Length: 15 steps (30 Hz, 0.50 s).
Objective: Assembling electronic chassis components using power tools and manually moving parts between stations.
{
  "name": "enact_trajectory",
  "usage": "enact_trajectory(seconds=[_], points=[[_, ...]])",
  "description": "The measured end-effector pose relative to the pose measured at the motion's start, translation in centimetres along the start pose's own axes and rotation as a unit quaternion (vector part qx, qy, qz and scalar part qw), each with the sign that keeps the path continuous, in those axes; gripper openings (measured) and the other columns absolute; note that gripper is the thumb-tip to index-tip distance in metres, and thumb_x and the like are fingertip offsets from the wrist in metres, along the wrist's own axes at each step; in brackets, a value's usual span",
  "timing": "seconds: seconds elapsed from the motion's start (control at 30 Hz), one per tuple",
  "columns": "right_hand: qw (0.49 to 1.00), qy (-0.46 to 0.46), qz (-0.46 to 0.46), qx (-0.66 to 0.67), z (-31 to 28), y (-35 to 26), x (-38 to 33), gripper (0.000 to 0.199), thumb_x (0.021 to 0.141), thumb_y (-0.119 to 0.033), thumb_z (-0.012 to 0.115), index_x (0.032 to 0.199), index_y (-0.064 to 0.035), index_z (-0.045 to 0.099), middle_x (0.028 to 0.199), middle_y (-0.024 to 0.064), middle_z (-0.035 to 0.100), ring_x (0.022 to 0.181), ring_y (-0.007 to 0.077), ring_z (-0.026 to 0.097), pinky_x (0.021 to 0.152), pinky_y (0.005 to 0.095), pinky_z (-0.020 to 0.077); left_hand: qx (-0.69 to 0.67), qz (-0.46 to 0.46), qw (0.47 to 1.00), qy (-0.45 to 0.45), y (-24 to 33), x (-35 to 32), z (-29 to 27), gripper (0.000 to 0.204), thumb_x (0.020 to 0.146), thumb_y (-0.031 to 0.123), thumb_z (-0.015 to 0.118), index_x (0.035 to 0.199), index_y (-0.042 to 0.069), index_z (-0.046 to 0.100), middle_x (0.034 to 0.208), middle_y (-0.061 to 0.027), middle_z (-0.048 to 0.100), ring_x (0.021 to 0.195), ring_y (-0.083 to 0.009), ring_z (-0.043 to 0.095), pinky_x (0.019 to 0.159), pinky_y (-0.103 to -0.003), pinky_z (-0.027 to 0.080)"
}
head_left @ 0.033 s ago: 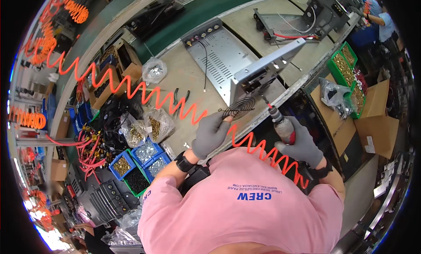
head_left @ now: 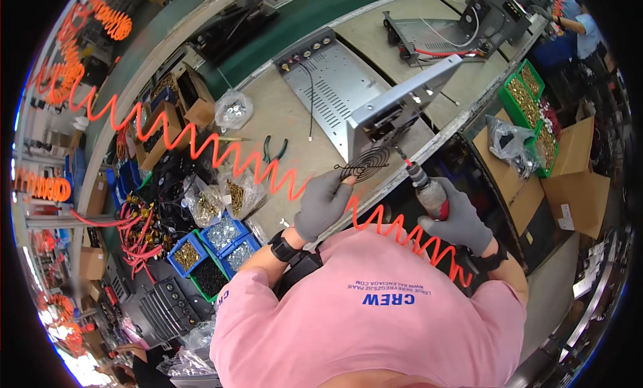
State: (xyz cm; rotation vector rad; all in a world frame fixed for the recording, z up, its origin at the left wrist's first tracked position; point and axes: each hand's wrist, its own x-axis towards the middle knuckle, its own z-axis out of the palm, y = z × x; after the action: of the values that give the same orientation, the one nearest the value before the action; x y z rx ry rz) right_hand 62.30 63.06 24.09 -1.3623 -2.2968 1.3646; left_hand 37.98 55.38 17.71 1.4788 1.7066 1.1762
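My left hand [head_left: 324, 204], in a grey glove, pinches the edge of a black wire fan guard [head_left: 366, 164] made of concentric rings. The guard is beside the foot of the upright panel [head_left: 406, 93] of a sheet-metal chassis [head_left: 340, 97]. In my right hand [head_left: 463, 219], also gloved, is a red and grey power screwdriver [head_left: 433, 195]. Its bit points up and left toward the guard and panel. I cannot tell whether the bit touches anything. An orange coiled air hose [head_left: 194, 143] crosses the bench and runs behind my hands.
Pliers [head_left: 274, 150] and bags of fittings [head_left: 245, 187] lie on the bench. Blue screw bins [head_left: 221, 230] stand at the left, green bins [head_left: 529, 97] and an open carton [head_left: 569, 167] at the right. Another chassis [head_left: 439, 40] sits farther off; a person in blue [head_left: 587, 36] is beyond.
The view has shifted slightly, and the orange hose has swung a little left and down. Both hands keep the same holds.
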Motion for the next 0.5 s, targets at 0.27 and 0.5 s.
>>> enact_trajectory(seconds=[0.27, 0.5], points=[[0.997, -0.02, 0.052, 0.045, -0.9, 2.9, -0.1, 0.057, 0.065, -0.024, 0.068, 0.113, -0.0034, 0.046, 0.076, 0.0093, 0.058, 0.067, 0.0177, 0.055, 0.066, 0.0318, 0.0454, 0.025, 0.009, 0.999, -0.021, -0.3, 1.4, 2.8, 0.015, 0.084, 0.012, 0.056, 0.087, -0.002, 0.06, 0.061, -0.0144, 0.052, 0.053, -0.0222, 0.048, 0.051, -0.032, 0.039], [0.998, -0.007, 0.041, 0.056, -1.4, 4.4, -0.1, 0.057, 0.064, -0.025, 0.068, 0.112, -0.0028, 0.046, 0.074, 0.0098, 0.057, 0.065, 0.0196, 0.056, 0.065, 0.0322, 0.0452, 0.022, -0.008, 1.0, -0.011, 0.1, 1.9, 3.8, 0.013, 0.083, 0.011, 0.056, 0.085, -0.002, 0.058, 0.064, -0.0178, 0.053, 0.054, -0.0281, 0.052, 0.051, -0.035, 0.039]])
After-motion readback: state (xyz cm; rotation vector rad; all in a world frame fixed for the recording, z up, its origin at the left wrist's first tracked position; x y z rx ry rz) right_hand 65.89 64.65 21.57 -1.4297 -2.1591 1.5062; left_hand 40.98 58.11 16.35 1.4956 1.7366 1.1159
